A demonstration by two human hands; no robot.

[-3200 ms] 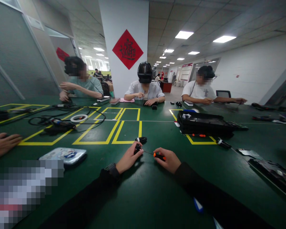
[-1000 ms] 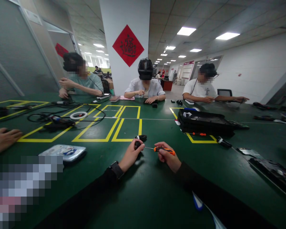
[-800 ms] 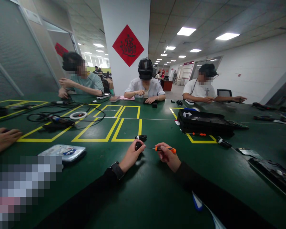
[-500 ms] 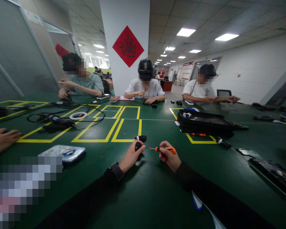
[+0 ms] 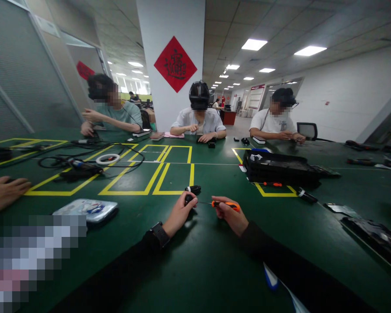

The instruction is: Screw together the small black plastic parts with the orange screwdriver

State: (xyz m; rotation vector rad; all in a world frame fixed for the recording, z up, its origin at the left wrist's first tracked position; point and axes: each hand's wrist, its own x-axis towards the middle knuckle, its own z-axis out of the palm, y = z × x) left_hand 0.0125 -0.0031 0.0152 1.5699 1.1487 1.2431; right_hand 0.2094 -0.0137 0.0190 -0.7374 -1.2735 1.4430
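Note:
My left hand is closed around a small black part, partly covered by my fingers. Its exact kind does not show. My right hand grips an orange and black screwdriver, whose thin shaft points left at the black part. I cannot tell whether the tip touches it. Just beyond my left fingers lies a short black cylinder with a white band on the green table.
Black trays are stacked at the right, with another screwdriver before them. An open device lies far right. Cables and a clear case are at the left. A neighbour's hand rests there; several people sit opposite.
My right fingers have shifted slightly on the screwdriver handle, which stays about where it was. My left hand holds the black part nearly still.

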